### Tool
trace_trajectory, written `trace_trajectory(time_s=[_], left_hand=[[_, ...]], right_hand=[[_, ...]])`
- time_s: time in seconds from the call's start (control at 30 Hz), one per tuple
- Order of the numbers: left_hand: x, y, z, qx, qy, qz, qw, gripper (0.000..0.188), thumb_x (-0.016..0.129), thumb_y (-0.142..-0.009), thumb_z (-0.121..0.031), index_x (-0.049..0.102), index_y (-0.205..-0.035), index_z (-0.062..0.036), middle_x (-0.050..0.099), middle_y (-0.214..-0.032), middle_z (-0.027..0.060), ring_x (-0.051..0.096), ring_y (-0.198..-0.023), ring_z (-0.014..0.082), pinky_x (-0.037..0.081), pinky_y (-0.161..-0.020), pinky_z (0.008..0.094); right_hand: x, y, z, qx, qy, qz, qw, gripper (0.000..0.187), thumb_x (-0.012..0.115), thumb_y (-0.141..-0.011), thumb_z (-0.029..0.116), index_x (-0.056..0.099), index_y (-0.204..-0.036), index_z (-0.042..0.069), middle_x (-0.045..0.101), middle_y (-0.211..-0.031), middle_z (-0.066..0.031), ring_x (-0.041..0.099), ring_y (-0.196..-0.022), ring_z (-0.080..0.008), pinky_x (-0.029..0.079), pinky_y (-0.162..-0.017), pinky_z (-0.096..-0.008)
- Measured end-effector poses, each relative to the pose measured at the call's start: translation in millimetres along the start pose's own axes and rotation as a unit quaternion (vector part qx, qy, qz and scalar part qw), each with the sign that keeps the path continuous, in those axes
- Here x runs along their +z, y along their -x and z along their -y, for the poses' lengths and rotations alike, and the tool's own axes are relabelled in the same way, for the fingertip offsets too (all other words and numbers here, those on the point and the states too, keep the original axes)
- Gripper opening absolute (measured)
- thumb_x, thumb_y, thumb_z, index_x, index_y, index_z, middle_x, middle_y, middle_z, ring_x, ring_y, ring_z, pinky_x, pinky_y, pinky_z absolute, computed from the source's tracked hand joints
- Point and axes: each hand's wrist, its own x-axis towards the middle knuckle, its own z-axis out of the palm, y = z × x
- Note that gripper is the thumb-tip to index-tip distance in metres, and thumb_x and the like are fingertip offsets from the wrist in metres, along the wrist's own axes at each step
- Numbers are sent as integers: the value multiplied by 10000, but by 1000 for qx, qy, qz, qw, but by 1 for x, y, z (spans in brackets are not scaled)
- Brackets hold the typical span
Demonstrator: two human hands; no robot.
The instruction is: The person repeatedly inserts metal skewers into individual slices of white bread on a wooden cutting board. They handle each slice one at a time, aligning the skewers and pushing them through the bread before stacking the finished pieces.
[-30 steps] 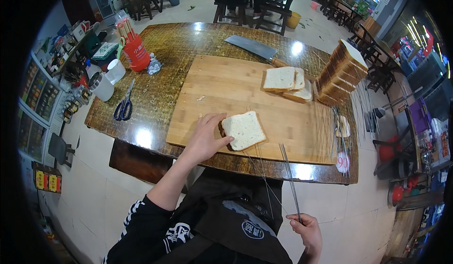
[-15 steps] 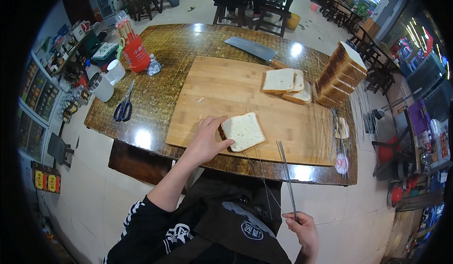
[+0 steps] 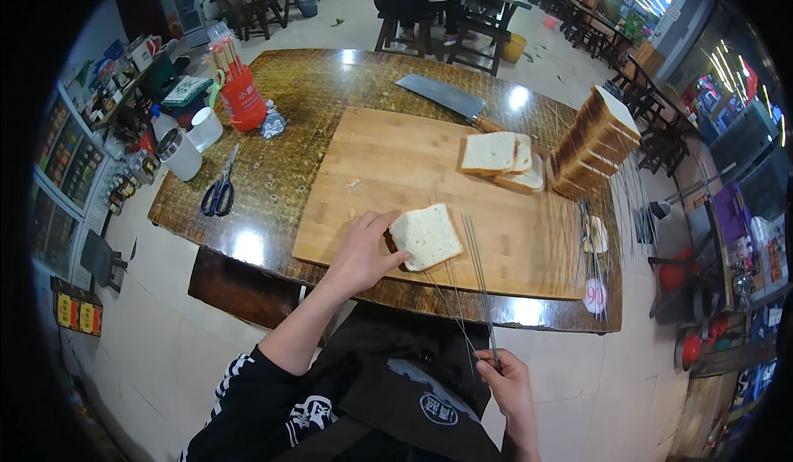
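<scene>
My left hand (image 3: 361, 254) is closed on a bread slice (image 3: 426, 237), thumb at its near left corner and fingers along its left edge. That slice lies at the near edge of a wooden cutting board (image 3: 388, 156). Low and right of it, beyond the table edge, my right hand (image 3: 505, 383) pinches several thin metal skewers (image 3: 481, 289) by their lower ends. Some lean away over the board, right of the slice. Others run up to the slice's near edge; whether their tips enter the bread I cannot tell.
More bread slices (image 3: 489, 153) overlap on the board's far right, beside a tall stack of bread (image 3: 595, 142). A cleaver (image 3: 442, 94) lies behind. Loose skewers (image 3: 582, 251) rest at the right. Scissors (image 3: 218, 194), a white cup (image 3: 179, 155) and a red chopstick holder (image 3: 243, 103) sit left.
My right hand has moved left and slightly up, bringing the skewers closer to the slice. My left hand keeps its hold on the bread.
</scene>
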Motion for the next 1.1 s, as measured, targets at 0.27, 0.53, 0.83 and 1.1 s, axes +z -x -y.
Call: trace_trajectory(time_s=[0.27, 0.53, 0.83, 1.1], left_hand=[[0, 0, 0, -2, 12, 11, 1000, 710, 800, -778, -225, 481, -1382, -29, 566, -1205, 184, 508, -1163, 363, 413, -1020, 425], [1, 1, -1, 1, 13, 4, 1000, 747, 800, -779, -227, 448, -1396, 3, 556, -1277, 204, 500, -1204, 374, 404, -1041, 434], [3, 1, 0, 0, 17, 4, 1000, 759, 788, -789, -224, 423, -1412, 9, 538, -1303, 216, 468, -1241, 383, 381, -1067, 444], [1, 0, -4, -31, 49, 16, 998, 766, 779, -803, -218, 398, -1427, 10, 509, -1343, 217, 441, -1279, 386, 367, -1088, 444]], right_hand=[[13, -17, 9, -20, -9, 4, 1000, 165, 674, -910, 31, 672, -1073, 7, 598, -763, 32, 514, -680, -39, 424, -623, -193], [23, -28, 11, -33, 1, 6, 999, 174, 670, -914, 37, 664, -1085, 8, 590, -752, 32, 519, -682, -41, 431, -626, -198], [33, -36, 16, -52, 9, 2, 999, 154, 664, -917, 41, 636, -1064, 5, 558, -716, 33, 486, -641, -38, 398, -576, -204], [36, -40, 21, -69, 31, -8, 997, 151, 684, -906, 57, 598, -1020, 8, 554, -727, 17, 488, -644, -46, 404, -568, -213]])
